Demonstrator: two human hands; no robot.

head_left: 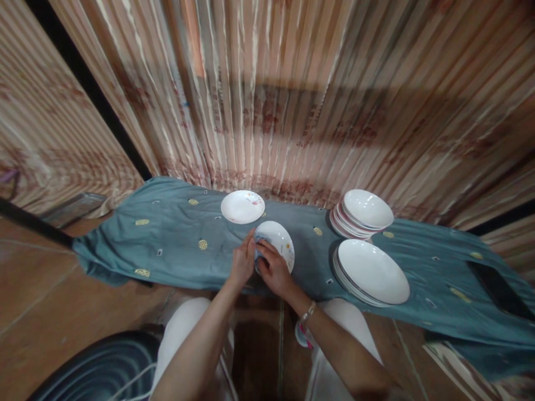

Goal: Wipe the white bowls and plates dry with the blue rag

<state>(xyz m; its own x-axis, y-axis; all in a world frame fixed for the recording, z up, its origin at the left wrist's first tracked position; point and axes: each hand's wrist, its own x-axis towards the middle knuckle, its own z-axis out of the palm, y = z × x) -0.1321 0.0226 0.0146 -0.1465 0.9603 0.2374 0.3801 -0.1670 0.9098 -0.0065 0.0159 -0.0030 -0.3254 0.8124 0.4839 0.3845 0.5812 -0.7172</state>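
In front of my knees, a white plate (282,236) with a small flower print is held tilted over the cloth-covered table. My left hand (242,263) grips its left edge. Fingers curled, my right hand (275,268) presses a light blue cloth (259,236) against the plate's face. Much of the cloth is hidden under the fingers, and its lower part cannot be made out. Just beyond, another white plate (242,207) with a floral rim lies flat on the table.
To the right stand a stack of white bowls (368,209) and, nearer, a stack of larger white plates (374,273). A dark phone-like slab (499,287) lies at the table's right end. A pleated curtain (267,111) hangs behind; a black ridged round object (104,367) sits lower left.
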